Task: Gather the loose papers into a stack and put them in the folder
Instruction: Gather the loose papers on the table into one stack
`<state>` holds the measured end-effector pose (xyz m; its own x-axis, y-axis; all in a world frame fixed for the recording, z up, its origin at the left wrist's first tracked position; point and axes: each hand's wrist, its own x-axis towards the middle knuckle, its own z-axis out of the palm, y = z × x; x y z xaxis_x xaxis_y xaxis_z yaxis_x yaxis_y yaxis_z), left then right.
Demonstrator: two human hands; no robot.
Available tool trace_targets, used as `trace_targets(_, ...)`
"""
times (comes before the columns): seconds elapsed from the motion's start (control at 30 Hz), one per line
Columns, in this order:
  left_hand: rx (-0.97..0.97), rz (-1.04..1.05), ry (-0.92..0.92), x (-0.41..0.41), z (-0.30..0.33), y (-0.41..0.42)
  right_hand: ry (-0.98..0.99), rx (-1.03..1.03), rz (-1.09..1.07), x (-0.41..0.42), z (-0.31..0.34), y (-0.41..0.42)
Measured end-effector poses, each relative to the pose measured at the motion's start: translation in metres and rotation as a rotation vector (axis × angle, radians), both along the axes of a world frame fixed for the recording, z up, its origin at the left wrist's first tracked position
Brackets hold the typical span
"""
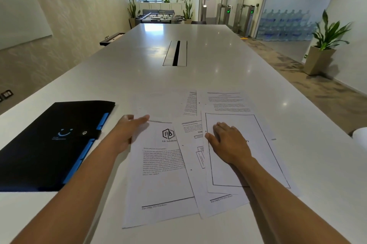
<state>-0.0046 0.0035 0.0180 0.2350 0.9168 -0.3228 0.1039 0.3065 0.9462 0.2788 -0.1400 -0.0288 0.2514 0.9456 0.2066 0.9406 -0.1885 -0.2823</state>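
Note:
Several loose printed papers [164, 180] lie overlapped and askew on the white table [208, 76] in front of me. A black folder [49, 144] with blue tabs and a snap strap lies shut to their left. My left hand [127, 134] rests at the left edge of the sheet with a logo, fingers stretched forward, holding nothing. My right hand [228, 142] lies flat, palm down, on the bordered sheet [258, 156] at the right of the spread.
A cable slot [175, 53] is set in the table's middle, farther away. A white object [360, 136] shows at the right edge. A potted plant [321, 49] stands on the floor to the right.

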Motion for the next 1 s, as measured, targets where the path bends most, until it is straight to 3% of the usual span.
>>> trace_targets(0.23,-0.058,-0.141,-0.111,0.025,-0.008,-0.026,0.05,-0.008,0.036,-0.013,0.0,0.006)
trace_targets(0.37,-0.017,-0.138,-0.044,0.035,-0.009,-0.038,0.09,-0.016,0.06,-0.034,-0.003,0.011)
trace_targets(0.57,0.004,-0.134,-0.1,0.032,-0.018,-0.041,0.105,0.0,0.096,-0.077,-0.005,0.02)
trace_targets(0.7,0.021,-0.103,-0.112,0.029,-0.023,-0.04,0.227,0.052,0.162,-0.096,0.0,0.022)
trace_targets(0.8,0.05,-0.06,-0.097,0.027,-0.029,-0.038,0.305,0.169,0.034,-0.081,0.015,0.018)
trace_targets(0.87,0.06,-0.049,-0.1,0.028,-0.033,-0.037,0.237,0.2,-0.124,-0.061,0.026,0.014)
trace_targets(1.0,0.058,-0.048,-0.142,0.029,-0.035,-0.036,0.176,-0.025,-0.333,-0.032,0.032,-0.003)
